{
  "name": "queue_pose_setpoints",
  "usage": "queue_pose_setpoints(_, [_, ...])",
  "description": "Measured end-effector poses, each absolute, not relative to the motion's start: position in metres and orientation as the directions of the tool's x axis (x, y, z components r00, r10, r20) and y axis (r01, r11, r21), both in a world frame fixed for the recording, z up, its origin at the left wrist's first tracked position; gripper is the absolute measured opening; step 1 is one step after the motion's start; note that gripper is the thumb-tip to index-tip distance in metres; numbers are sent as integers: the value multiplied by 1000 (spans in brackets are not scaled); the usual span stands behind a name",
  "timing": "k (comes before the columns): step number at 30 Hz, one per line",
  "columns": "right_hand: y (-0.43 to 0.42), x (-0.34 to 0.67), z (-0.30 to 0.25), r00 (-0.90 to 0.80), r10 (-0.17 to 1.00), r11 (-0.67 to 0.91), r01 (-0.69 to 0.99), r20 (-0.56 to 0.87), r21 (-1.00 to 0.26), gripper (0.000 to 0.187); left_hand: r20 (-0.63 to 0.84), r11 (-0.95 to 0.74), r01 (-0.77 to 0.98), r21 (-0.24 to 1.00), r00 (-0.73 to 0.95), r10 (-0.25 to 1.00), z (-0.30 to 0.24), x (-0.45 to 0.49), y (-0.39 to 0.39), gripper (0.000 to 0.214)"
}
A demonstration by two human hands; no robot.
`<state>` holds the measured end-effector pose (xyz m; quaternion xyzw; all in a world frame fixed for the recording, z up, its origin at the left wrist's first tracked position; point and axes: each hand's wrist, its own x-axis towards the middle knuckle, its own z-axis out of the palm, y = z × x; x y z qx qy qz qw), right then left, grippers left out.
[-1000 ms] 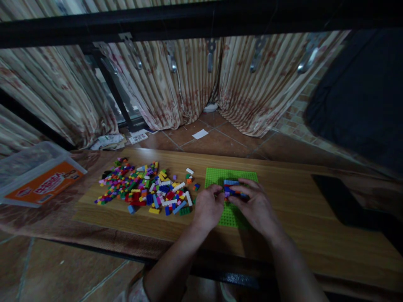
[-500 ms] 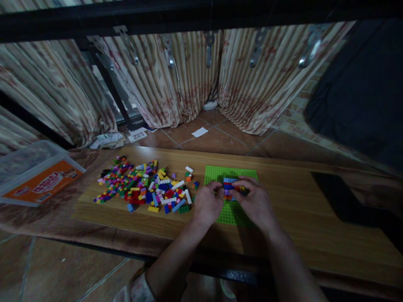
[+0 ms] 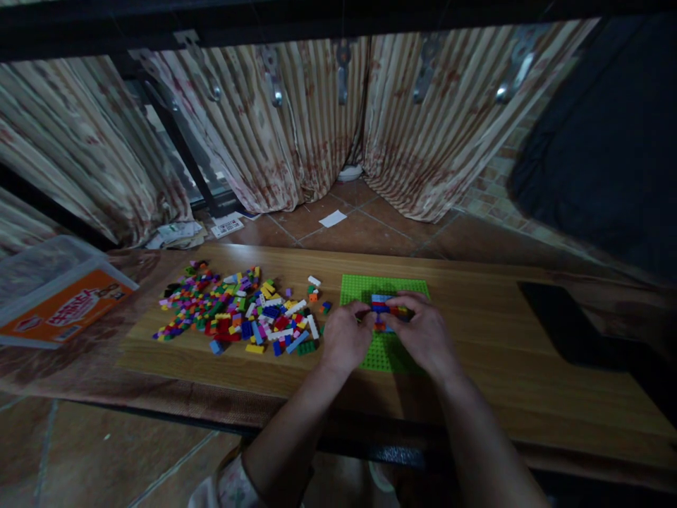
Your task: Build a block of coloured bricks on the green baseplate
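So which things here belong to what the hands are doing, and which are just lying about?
In hand: left hand, right hand, brick build between them, green baseplate, loose brick pile.
Lying about: plastic tub, floor papers, black slab, curtains.

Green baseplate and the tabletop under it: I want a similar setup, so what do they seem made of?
Green baseplate: likely moulded plastic, matte bright green, with a regular stud grid, like the brick build that the left hand and right hand pinch over it. Tabletop: wood or wood-look laminate, I cannot tell which; smooth, faint sheen, brown grain streaks.
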<state>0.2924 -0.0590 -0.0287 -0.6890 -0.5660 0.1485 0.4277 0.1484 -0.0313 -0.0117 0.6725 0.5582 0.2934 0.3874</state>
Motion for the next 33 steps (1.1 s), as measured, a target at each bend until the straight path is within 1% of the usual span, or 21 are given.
queue_pose_setpoints(6, [-58, 289, -26, 350, 900, -36, 653, 258, -757, 19, -71, -36, 548, 836, 174, 982, -12, 150, -30, 15])
queue_pose_setpoints(11, [-55, 289, -28, 346, 902, -27, 641, 258, -767, 19, -100, 0, 536, 844, 158, 982, -16, 151, -25, 14])
queue_pose_setpoints(19, [-55, 288, -29, 349, 902, -24, 626, 253, -779, 17, -106, 12, 521, 853, 152, 983, -19, 151, -22, 14])
queue_pose_setpoints(24, [-57, 293, -27, 359, 907, -22, 559, 219, -829, 24, -54, -47, 488, 872, 192, 980, -19, 147, -26, 18])
queue_pose_setpoints(26, [-58, 297, -25, 402, 895, -36, 499, 194, -866, 27, -38, -56, 426, 903, 209, 977, -19, 141, -24, 23])
queue_pose_setpoints(28, [-58, 302, -22, 500, 847, -75, 445, 178, -892, 30, -33, -41, 352, 935, 201, 979, -19, 132, -20, 25])
queue_pose_setpoints(31, [-58, 307, -18, 633, 751, -110, 397, 185, -911, 33, -29, -13, 264, 964, 154, 988, -15, 113, -11, 23])
queue_pose_setpoints(33, [-58, 308, -17, 662, 724, -101, 379, 193, -920, 33, -42, 19, 233, 972, 95, 995, -10, 98, -3, 22])
